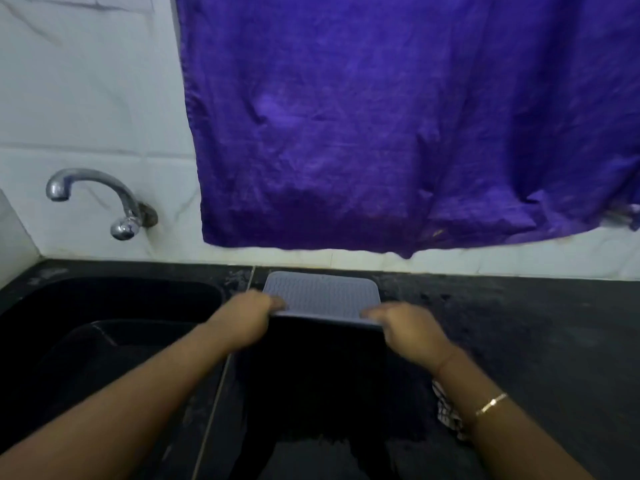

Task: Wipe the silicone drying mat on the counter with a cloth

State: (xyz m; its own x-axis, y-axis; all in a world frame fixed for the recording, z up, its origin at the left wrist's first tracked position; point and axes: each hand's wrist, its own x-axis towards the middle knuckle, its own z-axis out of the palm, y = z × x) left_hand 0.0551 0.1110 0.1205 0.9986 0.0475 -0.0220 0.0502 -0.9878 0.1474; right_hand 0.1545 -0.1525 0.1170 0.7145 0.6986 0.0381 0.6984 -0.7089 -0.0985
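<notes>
Pinching the silicone drying mat (322,294) at its near edge: your left hand (242,318) and right hand (412,332), fingers (277,301) curled on top. Mat sits on the counter (519,323) just right of the sink (121,292).

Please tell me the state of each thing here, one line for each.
Mat: far part on counter, near edge held.
Left hand: pinches mat's left corner.
Right hand: pinches mat's right corner.
Tap: no water running.
Purple cloth: hanging on the wall.

One head-worn wide view looks forward and down, close over the counter (519,323).
</notes>
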